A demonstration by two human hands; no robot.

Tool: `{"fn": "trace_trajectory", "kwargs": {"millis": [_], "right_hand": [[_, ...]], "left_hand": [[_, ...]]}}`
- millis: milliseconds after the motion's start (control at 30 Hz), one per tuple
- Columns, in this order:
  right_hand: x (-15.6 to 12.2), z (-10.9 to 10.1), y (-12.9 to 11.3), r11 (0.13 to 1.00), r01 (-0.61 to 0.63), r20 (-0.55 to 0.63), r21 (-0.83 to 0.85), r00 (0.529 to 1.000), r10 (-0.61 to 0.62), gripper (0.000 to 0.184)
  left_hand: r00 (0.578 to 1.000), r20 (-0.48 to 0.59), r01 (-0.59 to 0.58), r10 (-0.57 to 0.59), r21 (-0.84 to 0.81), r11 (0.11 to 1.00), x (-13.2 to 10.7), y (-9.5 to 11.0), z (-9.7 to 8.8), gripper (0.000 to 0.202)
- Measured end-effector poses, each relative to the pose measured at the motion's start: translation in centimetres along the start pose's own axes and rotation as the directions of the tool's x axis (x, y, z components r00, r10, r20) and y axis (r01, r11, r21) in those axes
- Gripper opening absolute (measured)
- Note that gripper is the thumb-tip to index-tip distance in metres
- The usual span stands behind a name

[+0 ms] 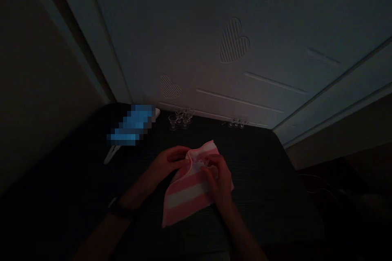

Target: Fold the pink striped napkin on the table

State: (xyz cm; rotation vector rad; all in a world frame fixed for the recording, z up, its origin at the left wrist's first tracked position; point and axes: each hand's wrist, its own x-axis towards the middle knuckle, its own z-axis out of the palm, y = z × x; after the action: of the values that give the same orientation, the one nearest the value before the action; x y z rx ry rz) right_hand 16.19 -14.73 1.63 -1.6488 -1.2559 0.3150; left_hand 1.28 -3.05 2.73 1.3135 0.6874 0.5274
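Observation:
A pink and white striped cloth (189, 191) is spread between my hands, above the dark tabletop. My left hand (170, 161) grips the cloth at its upper left edge, thumb on top and fingers partly behind it. Curled over the cloth's right side, my right hand (219, 175) pinches a small clear glass (200, 162) that rests against the fabric. Dim light and the fingers hide most of the glass's shape.
Several small stemmed glasses (181, 119) stand at the table's back edge, with another small group (237, 123) farther right. A pixelated blue screen (133, 125) on a white stand is at the left. Behind rises a white panel (196, 49) with hearts.

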Motion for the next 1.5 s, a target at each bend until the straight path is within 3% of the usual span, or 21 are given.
{"fn": "trace_trajectory", "kwargs": {"millis": [467,833,1033,1500], "right_hand": [[-0.13,0.04,-0.22,0.996,-0.088,0.040,-0.026,0.995,0.089,0.014],[0.27,0.68,0.02,0.996,0.080,0.006,-0.030,0.997,-0.079,0.020],[0.10,0.49,0.15,0.999,-0.033,0.056,-0.032,0.998,0.035,0.014],[0.14,0.38,0.02,0.999,0.013,0.049,-0.031,0.999,-0.012,0.016]], "left_hand": [[1.000,-0.015,-0.007,0.007,-0.001,1.000,-0.08,-0.08,0.04,0.036],[0.999,0.005,-0.048,0.048,-0.003,0.999,-0.03,0.12,0.00,0.035],[1.000,-0.030,-0.004,0.002,-0.043,0.999,0.03,-0.04,0.08,0.036],[1.000,0.002,-0.009,0.009,-0.054,0.999,0.47,-0.65,-0.17,0.035]]}}
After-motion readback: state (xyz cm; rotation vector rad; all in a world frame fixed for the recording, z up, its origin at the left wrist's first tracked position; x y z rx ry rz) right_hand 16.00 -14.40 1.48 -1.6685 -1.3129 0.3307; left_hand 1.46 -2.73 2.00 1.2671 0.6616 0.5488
